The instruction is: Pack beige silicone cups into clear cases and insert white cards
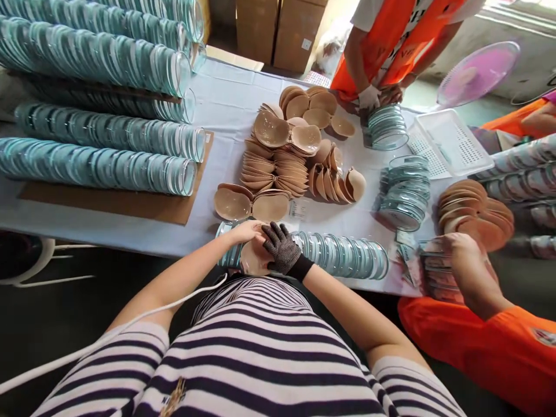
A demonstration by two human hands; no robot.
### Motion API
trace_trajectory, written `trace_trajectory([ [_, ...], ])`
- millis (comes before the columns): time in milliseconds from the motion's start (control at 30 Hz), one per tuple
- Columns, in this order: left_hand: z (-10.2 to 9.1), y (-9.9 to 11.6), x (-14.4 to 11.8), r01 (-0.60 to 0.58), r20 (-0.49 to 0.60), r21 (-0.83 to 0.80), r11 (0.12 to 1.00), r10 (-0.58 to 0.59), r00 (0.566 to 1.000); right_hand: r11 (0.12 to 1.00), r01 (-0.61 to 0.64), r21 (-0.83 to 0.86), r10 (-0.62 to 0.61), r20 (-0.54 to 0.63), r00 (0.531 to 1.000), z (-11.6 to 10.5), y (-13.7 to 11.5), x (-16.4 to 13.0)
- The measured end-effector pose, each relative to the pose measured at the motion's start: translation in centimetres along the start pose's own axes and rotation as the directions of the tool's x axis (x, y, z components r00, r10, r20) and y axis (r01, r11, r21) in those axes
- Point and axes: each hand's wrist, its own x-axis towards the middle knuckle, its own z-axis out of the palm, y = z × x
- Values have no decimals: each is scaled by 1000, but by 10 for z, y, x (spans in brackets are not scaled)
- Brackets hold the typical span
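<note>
Head view: bare left hand [247,231] and gloved right hand [281,248], both closed on a tan cup [254,259] at the surface [226,104] edge, could drop it.

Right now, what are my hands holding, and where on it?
Both hands press on a beige cup pad at the table edge: the bare left hand on its upper left rim, the gloved right hand across its right side.

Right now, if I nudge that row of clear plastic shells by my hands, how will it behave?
The row of clear shells lies on its side, loosely nested, so it would probably slide apart or roll. The thin clear plastic looks light and a bit slippery on the tablecloth. The tan pad under both hands seems soft.
</note>
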Motion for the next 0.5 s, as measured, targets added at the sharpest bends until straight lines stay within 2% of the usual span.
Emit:
trace_trajectory([
  [67, -3, -4, 2, 15, 87, 102, 995, -24, 996, 1000, 5, 13, -4, -49, 999, 12, 0, -13],
  [100, -4, -5, 3, 22, 95, 129, 991, -35, 995, 1000, -18, 22, 20, -107, 994, 15, 0, -17],
  [133, -4, -4, 4, 29, 85, 138, 990, -41, 996, 996, -70, 47, 77, -184, 980, 16, -1, -19],
  [200, -3, -1, 5, 27, 69, 122, 992, -35, 997, 963, -212, 169, 257, -323, 911, 15, 0, -19],
  [267, 1, 4, 4, 9, 77, -13, 1000, -8, 997, 892, -305, 333, 422, -370, 828, 13, 5, -17],
  [333, 7, 6, 1, 62, 136, -268, 962, -25, 990, 840, -296, 454, 484, -383, 787, 13, 10, -13],
  [400, 15, 6, -4, 222, 258, -466, 856, -109, 960, 797, -264, 543, 533, -429, 729, 14, 16, -8],
  [467, 22, 4, -9, 368, 347, -528, 765, -201, 916, 717, -257, 648, 637, -460, 619, 14, 22, -4],
  [500, 26, 4, -12, 398, 356, -543, 740, -226, 907, 668, -262, 697, 690, -448, 568, 13, 25, -2],
])
